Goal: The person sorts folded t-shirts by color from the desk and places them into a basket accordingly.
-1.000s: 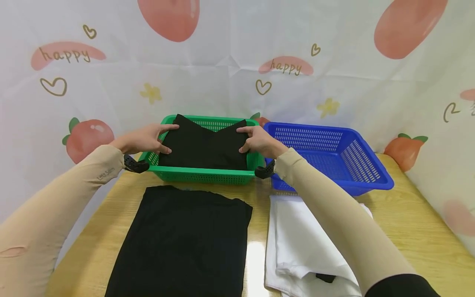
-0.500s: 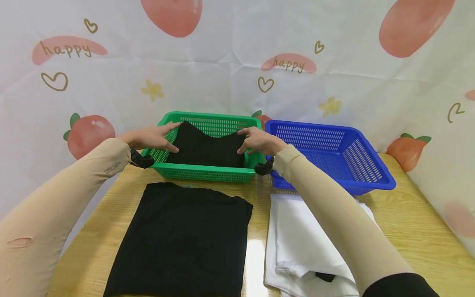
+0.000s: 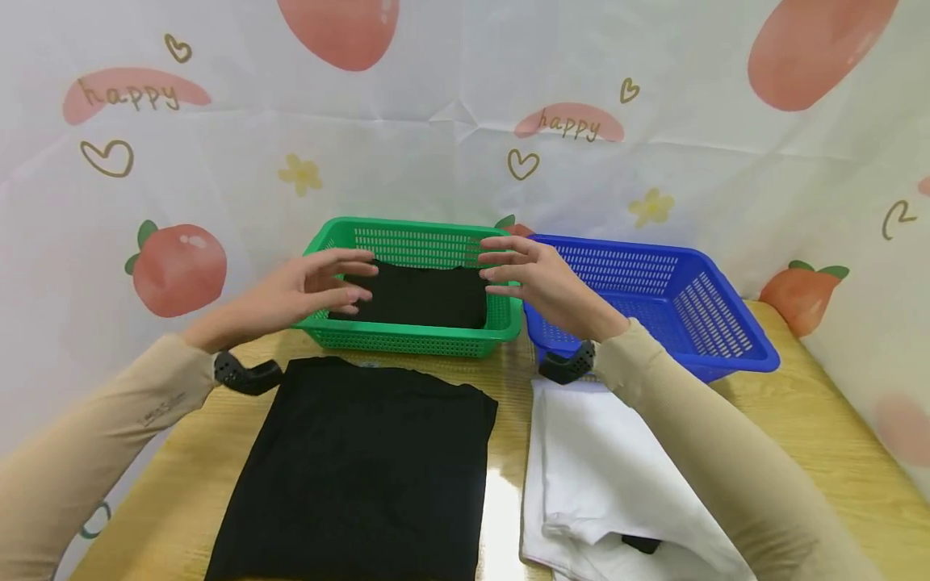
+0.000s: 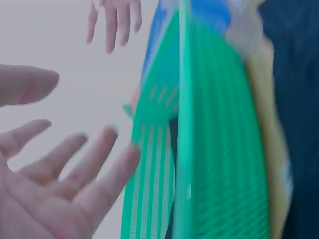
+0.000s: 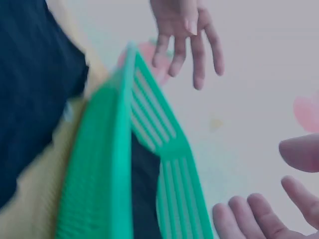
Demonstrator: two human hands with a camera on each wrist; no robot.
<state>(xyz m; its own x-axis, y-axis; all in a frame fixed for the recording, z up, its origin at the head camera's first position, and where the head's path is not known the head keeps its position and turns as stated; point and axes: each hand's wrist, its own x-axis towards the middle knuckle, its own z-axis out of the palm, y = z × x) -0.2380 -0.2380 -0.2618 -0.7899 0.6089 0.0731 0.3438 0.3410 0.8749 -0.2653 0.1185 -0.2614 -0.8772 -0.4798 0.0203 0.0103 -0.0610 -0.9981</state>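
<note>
A folded black garment [image 3: 421, 300] lies inside the green plastic basket [image 3: 407, 329], its top edge below the basket's back rim. My left hand [image 3: 279, 294] hovers at the basket's left end, fingers spread and holding nothing. Across from it, at the right end, my right hand [image 3: 555, 282] hangs in the air with fingers apart, overlapping the blue basket [image 3: 719, 323] in the head view. Both wrist views show the hands off the green basket's wall, the left one [image 4: 60, 194] and the right one [image 5: 259, 216] with loosely extended fingers.
In front of the green basket, a black garment [image 3: 356, 476] is spread flat on the wooden table [image 3: 821, 420]. White folded garments [image 3: 603, 476] lie to its right, partly under my right forearm. A printed white curtain [image 3: 436, 177] stands close behind the baskets.
Both hands have let go of the folded black garment and drawn back, the right one outward to the right. The garment has sunk lower and flatter into the green basket.
</note>
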